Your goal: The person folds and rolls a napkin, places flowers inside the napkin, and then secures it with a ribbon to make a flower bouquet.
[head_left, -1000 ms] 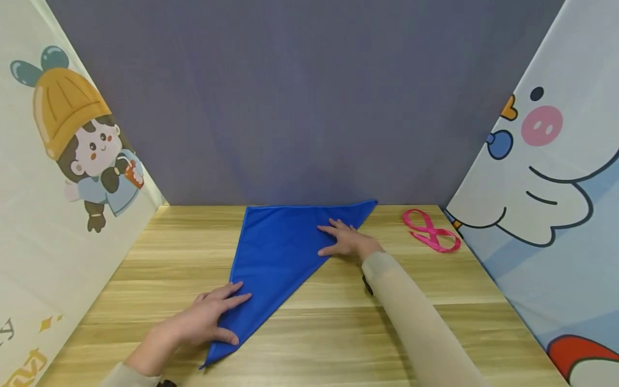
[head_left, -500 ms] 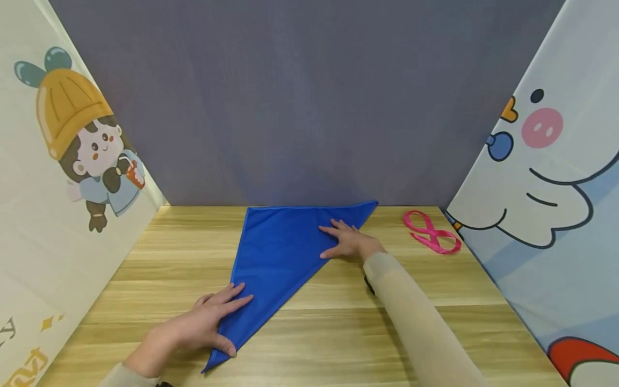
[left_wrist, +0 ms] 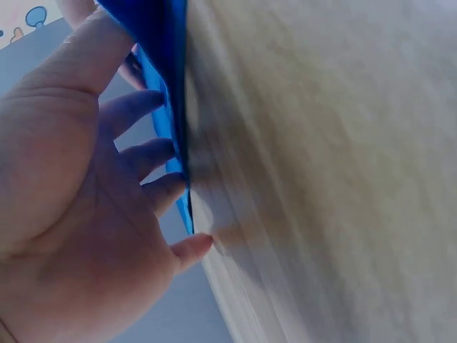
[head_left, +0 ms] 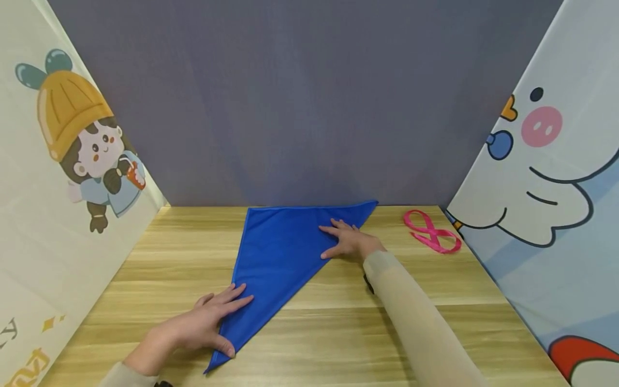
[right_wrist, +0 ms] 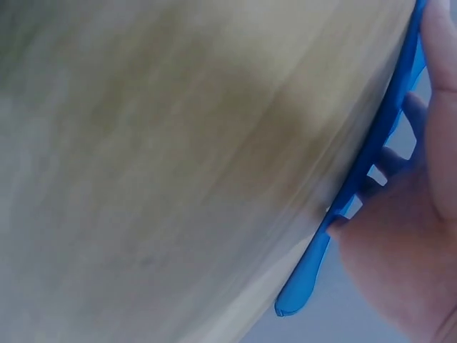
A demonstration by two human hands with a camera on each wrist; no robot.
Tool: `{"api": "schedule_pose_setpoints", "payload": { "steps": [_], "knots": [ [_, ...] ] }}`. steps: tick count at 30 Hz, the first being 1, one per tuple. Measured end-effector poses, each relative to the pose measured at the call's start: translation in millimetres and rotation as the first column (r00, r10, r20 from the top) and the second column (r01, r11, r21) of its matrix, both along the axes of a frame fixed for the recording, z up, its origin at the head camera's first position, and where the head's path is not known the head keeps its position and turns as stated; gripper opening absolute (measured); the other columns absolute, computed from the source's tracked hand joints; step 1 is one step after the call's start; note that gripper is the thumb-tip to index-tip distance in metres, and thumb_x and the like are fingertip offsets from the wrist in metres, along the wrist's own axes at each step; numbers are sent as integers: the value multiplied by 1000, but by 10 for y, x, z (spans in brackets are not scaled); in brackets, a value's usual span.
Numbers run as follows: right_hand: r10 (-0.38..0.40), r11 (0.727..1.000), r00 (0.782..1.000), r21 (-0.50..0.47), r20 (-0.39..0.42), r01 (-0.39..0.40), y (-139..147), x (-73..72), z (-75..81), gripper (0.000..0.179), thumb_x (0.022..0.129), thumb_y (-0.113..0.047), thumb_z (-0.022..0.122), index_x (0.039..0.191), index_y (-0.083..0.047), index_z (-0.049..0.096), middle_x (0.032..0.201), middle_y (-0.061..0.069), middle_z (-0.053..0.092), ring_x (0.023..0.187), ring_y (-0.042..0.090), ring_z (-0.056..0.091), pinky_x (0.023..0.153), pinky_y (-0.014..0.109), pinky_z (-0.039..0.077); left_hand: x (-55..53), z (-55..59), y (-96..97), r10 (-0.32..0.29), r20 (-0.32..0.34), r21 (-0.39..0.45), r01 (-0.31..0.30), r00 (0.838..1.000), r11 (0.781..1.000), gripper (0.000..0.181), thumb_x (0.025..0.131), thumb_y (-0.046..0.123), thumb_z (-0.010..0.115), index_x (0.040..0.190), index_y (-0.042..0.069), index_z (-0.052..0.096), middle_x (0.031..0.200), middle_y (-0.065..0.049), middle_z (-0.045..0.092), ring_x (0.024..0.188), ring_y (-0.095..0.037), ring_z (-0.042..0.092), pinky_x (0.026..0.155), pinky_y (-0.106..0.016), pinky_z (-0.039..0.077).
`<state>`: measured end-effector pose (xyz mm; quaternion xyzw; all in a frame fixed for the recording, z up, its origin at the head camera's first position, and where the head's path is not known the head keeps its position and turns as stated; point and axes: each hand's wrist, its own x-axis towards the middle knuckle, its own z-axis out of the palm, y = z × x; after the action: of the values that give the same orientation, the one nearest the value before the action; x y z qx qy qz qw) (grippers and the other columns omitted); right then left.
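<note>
Head view first: there's a blue cloth (head_left: 280, 242) lying flat on the wood-grain table (head_left: 377, 328), kinda triangular, with one pointy corner near left and another far right. Its far edge runs right along the foot of the grey backdrop (head_left: 300, 107). The left hand (head_left: 205, 322) is over the near-left end, fingers loose and spread across the left edge onto the fabric, thumb down by the near corner. The right hand (head_left: 349, 242) is at the far-right part, fingers fanned out on top, thumb at the long slanted edge. Neither one's grasping anything, just resting flat-ish on it, so most of the cloth sits between them. Off to the right, well apart from the cloth, is a looped pink ribbon (head_left: 432, 232).

Left wrist cam: palm side of that hand, fingers spread and pretty relaxed, with the cloth under the thumb and fingers and the little finger reaching past it to the tabletop.

Right wrist cam: cloth shows as a narrow strip edge-on, fingertips against it, no clenching. Thumb tip's cut off, can't tell more there.
</note>
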<state>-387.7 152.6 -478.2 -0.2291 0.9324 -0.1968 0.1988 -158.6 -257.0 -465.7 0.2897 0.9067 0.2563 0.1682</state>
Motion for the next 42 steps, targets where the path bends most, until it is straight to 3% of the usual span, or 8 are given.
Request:
{"api": "schedule_pose_setpoints", "payload": {
  "steps": [12,30,38,42],
  "knots": [
    [-16,999,1000,50,-22,17,112,-29,14,99,94,-72,75,174,-44,24,187,1,2,173,32,-8,138,60,-2,-85,-49,18,9,43,16,-10,999,1000,116,79,57,90,172,12,38,182,-24,19,166,-57,14,120,-88,2],
    [-16,999,1000,30,-9,17,241,-113,-43,101,94,-70,76,175,-41,25,187,3,2,173,34,-9,137,64,-2,-112,-62,71,10,52,-18,-9,999,1000,116,80,60,89,173,18,35,184,-19,17,167,-53,13,121,-87,2],
    [-28,999,999,22,16,27,218,-62,-4,101,92,-70,78,174,-42,26,187,2,2,172,37,-8,134,73,2,-97,-17,128,21,35,-13,-20,999,1000,114,80,59,91,171,12,39,181,-24,22,165,-56,20,121,-86,13],
    [-17,1000,1000,-17,11,17,145,-13,51,99,93,-70,77,174,-40,28,187,3,4,173,36,-6,135,70,2,-185,74,190,52,-33,8,-52,998,999,108,86,55,91,168,5,42,176,-32,28,159,-61,31,120,-83,25]
  ]
}}
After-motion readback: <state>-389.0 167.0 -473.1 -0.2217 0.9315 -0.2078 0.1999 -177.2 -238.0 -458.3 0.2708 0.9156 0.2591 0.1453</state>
